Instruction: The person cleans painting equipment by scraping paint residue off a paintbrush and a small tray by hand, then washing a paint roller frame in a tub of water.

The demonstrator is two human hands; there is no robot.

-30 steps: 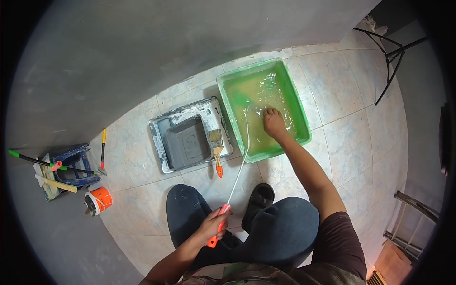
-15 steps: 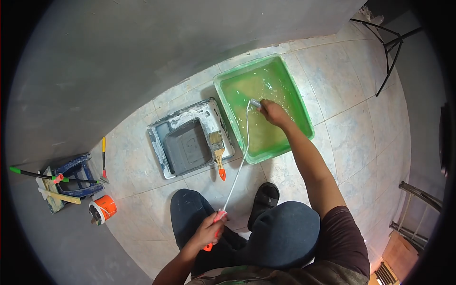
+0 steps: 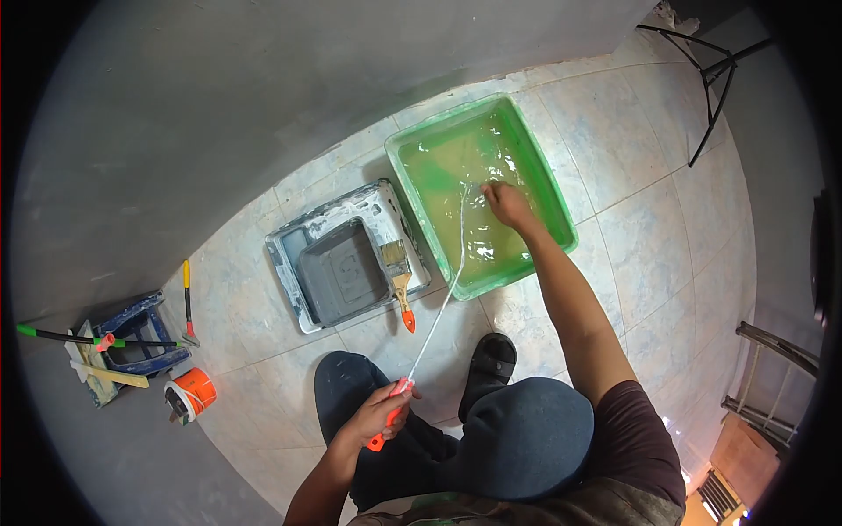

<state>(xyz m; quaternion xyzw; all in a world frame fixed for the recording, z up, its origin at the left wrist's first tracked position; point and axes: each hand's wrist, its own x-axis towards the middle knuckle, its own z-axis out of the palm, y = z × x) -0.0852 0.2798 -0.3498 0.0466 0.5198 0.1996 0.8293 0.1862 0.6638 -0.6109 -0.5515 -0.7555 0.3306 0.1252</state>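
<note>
Roller end (image 3: 471, 188): lower at the water than half a second ago, less showing.
Bucket (image 3: 201, 387): lower left, apart.
Tray (image 3: 374, 212): centre, smears remaining.
Left hand (image 3: 377, 419): lower centre, fingers clamped on the roller (image 3: 431, 336).
Brush (image 3: 401, 286): centre, on the tray, bristles discoloured.
Tub (image 3: 529, 162): upper centre, cloudy water; roller's cleanness untellable.
Right hand (image 3: 508, 203): over the tub, fingers apparently pinching the roller end.

Smooth plastic tub (image 3: 537, 167), metal rod (image 3: 431, 337), plastic handle (image 3: 376, 442) — and floor tiles (image 3: 649, 175) (faintly glossy)
</note>
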